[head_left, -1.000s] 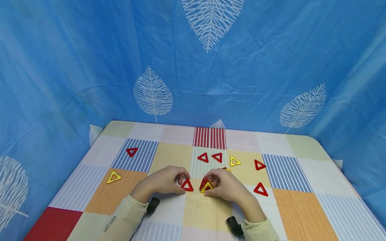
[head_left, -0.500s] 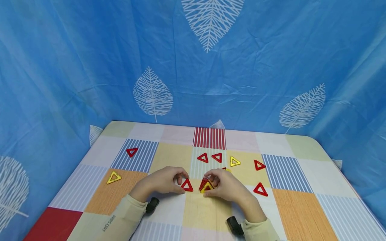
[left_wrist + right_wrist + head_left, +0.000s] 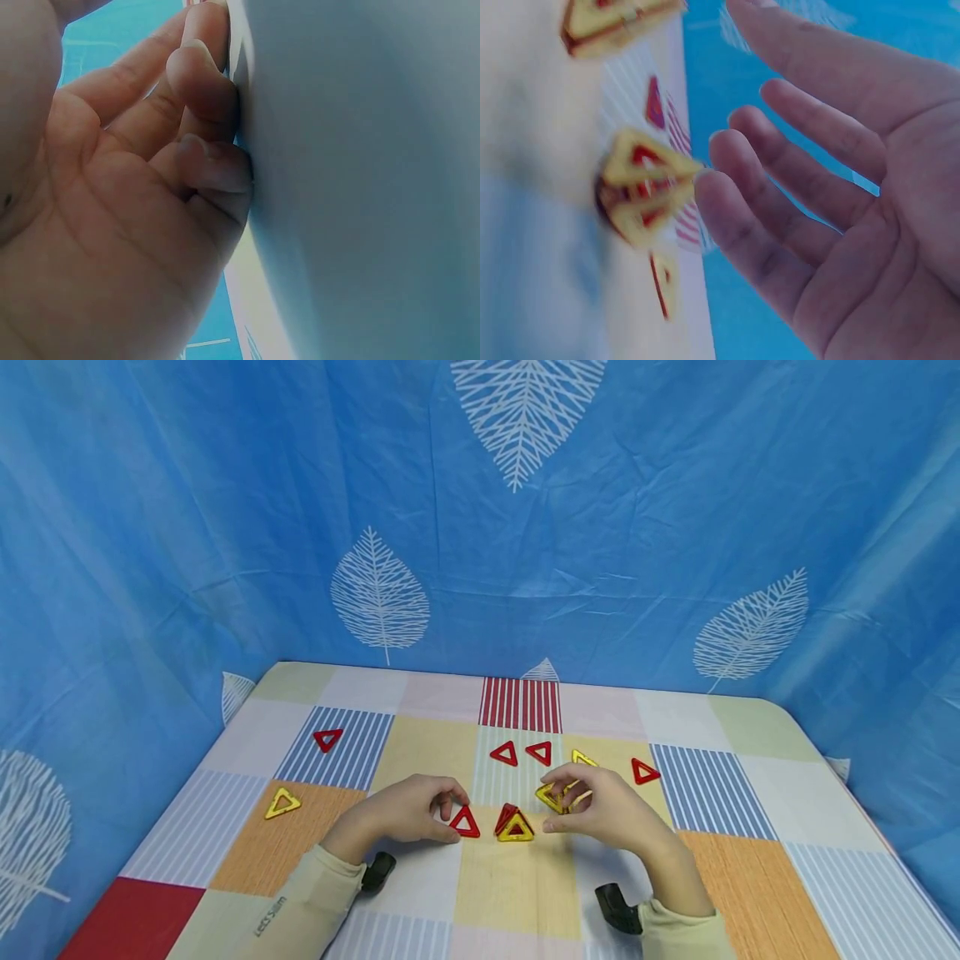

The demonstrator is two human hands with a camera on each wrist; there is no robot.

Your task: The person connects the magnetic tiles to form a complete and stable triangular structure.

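Note:
In the head view the left hand (image 3: 412, 810) pinches a flat red triangle (image 3: 466, 823) at its top and lower left corners. The left wrist view shows this hand's curled fingers (image 3: 206, 90) low at the table; the triangle is hidden there. Just right of that triangle stands a small red and yellow pyramid (image 3: 515, 828), touched by no hand. The right hand (image 3: 611, 806) is off it, fingers spread apart beside a second yellow piece (image 3: 551, 798), which they partly cover. In the right wrist view that hand (image 3: 840, 187) holds nothing; a yellow and red pyramid (image 3: 649, 187) is near its fingertips.
Two red triangles (image 3: 505, 753) lie behind the hands, with a yellow one (image 3: 583, 758) and another red one (image 3: 644, 771) to their right. At the left are a red triangle (image 3: 327, 740) and a yellow triangle (image 3: 282, 803). A blue curtain (image 3: 600, 568) hangs behind the patchwork-covered table.
The right hand has let go of the pyramid and moved right and slightly back, now covering the red triangle at the right. The left hand has stayed put.

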